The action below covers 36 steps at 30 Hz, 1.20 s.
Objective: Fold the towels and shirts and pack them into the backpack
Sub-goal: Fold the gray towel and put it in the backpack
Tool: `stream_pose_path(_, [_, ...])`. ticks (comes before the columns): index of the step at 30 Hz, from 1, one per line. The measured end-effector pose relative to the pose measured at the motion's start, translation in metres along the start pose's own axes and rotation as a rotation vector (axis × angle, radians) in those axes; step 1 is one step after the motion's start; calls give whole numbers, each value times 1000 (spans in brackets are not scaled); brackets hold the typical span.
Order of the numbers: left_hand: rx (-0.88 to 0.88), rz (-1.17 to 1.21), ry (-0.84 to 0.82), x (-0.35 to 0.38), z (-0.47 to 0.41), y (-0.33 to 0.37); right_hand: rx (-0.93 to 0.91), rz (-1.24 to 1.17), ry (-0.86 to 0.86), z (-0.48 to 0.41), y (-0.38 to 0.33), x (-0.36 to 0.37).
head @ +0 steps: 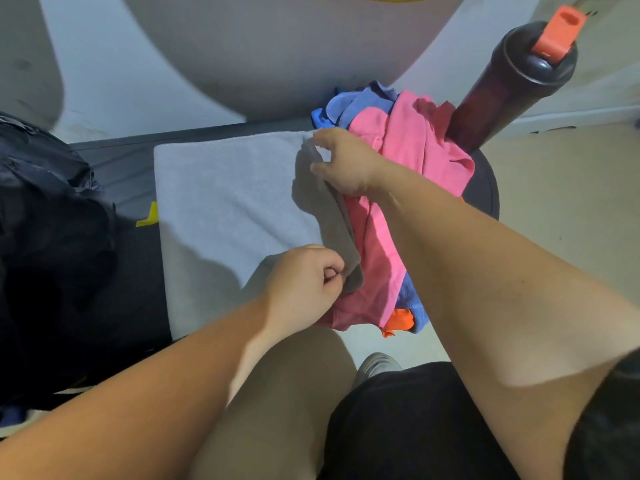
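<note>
My left grip [304, 275] and right grip [343, 161] pinch the grey towel [225, 202]; the pink shirt [408, 143] beneath could drag along.

Pale floor [571, 209], dark padded bench [117, 161], light grey curved shape [259, 46] behind
</note>
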<state>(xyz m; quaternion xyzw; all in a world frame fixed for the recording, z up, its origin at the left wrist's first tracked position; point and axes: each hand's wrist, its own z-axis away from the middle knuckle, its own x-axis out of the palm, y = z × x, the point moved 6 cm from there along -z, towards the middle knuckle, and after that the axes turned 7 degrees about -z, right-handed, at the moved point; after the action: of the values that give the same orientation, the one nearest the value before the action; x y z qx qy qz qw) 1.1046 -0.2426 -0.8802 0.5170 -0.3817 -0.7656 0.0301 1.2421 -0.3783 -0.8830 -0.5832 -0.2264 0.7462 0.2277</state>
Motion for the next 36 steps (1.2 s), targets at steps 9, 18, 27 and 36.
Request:
stream_pose_path(9, [22, -71, -159, 23, 7, -3, 101, 227, -185, 19, 0, 22])
stream_pose_path(18, [30, -120, -66, 23, 10, 2, 134, 272, -219, 29, -3, 21])
stream_pose_path(27, [48, -117, -52, 20, 9, 3, 179, 369, -318, 34, 0, 31])
stream_pose_path(36, [56, -95, -60, 21, 7, 11, 112, 348, -260, 46, -8, 5])
